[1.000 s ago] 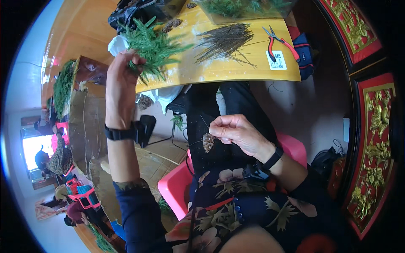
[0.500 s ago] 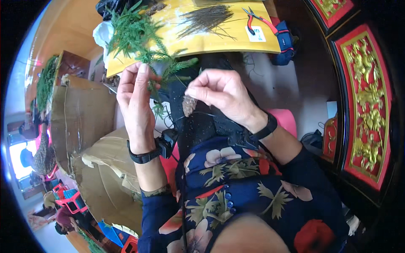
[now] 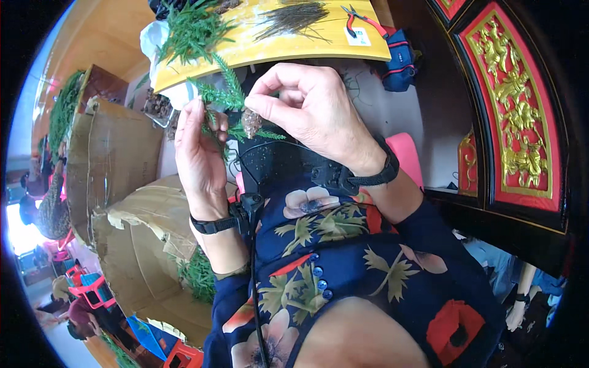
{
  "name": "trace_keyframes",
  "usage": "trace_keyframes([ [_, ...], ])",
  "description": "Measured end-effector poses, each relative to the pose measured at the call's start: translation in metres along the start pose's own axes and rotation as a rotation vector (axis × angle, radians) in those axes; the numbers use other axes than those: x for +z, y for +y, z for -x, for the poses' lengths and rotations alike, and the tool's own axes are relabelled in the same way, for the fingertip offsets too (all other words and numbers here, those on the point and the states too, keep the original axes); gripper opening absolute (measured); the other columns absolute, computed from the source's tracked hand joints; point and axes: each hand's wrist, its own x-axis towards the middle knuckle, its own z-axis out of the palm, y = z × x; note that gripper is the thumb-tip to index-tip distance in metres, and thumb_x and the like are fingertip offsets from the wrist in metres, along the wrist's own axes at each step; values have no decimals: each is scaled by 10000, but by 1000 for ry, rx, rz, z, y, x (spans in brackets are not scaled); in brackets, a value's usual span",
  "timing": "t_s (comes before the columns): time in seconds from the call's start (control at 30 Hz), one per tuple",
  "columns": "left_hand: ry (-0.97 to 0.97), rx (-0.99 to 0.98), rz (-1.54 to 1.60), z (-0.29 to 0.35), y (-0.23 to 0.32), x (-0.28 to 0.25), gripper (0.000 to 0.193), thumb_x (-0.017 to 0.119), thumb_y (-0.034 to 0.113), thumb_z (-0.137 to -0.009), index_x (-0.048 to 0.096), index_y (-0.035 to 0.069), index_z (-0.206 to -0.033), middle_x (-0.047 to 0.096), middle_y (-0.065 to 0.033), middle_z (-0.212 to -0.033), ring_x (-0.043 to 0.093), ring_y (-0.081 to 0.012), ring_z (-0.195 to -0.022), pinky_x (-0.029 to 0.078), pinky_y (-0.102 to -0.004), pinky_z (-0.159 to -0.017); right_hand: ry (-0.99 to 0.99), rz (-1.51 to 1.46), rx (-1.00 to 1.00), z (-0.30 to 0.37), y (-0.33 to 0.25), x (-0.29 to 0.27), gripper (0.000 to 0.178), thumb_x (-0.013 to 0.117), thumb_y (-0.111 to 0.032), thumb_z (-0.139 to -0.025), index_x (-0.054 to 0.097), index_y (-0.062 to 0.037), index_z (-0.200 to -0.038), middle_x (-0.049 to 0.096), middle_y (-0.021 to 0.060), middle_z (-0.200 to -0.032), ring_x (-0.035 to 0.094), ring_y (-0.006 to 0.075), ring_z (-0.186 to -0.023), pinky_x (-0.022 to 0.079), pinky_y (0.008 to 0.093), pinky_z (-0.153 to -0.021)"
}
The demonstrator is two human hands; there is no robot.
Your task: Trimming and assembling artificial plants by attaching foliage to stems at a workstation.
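Observation:
A green needle-leaved sprig (image 3: 230, 92) is pinched between the thumb and fingers of my left hand (image 3: 199, 153), above my lap. My right hand (image 3: 322, 116) has its thumb and forefinger closed on the top of a small brown pinecone (image 3: 251, 124), which hangs tip down. The pinecone is right beside the sprig, with needles showing behind and below it. Whether the two touch, I cannot tell. Part of the sprig's lower stem is hidden by my left fingers.
Ahead, a yellow tabletop (image 3: 276, 56) bears a heap of green sprigs (image 3: 190, 37), thin dark wires (image 3: 297, 18) and red-handled pliers (image 3: 362, 23). A blue pouch (image 3: 400, 64) is at its right end. To my left stand a basket of pinecones (image 3: 157, 105) and a torn cardboard box (image 3: 119, 162).
My right hand has carried the pinecone leftward, up close to the sprig. The sprig is turned differently in my left hand. The whole view has shifted slightly.

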Motion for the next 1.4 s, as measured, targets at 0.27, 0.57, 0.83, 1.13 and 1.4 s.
trace_keyframes([
  [0.27,137,18,-127,2,-2,-3,80,622,179,-850,606,103,-830,462,41,-663,442,-79,-620,290,-210,-560,69,69,-135,-4,12,-3,97,620,-53,-861,614,34,-904,628,19,-749,539,20,-588,420,158,-502],
  [0.57,166,42,-37,4,-2,-5,54,638,136,-825,616,88,-815,429,54,-633,352,-60,-563,223,-222,-524,81,-32,-75,-4,9,-10,128,589,-105,-898,587,16,-940,624,32,-772,517,34,-524,396,161,-450],
  [0.83,166,64,-18,1,-4,-18,62,613,102,-840,619,45,-814,429,49,-635,329,-58,-556,221,-211,-521,85,-64,-35,-3,-13,-11,134,537,-126,-928,532,6,-913,581,33,-711,516,55,-503,397,180,-440],
  [1.13,168,100,-99,4,-9,-8,74,601,105,-859,634,39,-850,463,44,-652,343,-52,-559,232,-210,-517,62,-129,-19,0,-4,-11,124,540,-120,-924,528,3,-912,579,33,-717,514,52,-496,394,182,-431],
  [1.4,113,76,-108,17,-1,21,155,620,142,-872,643,11,-952,583,2,-751,491,-62,-644,367,-191,-580,17,113,-134,3,3,1,119,588,-96,-876,577,22,-880,620,47,-715,583,60,-563,456,193,-492],
])
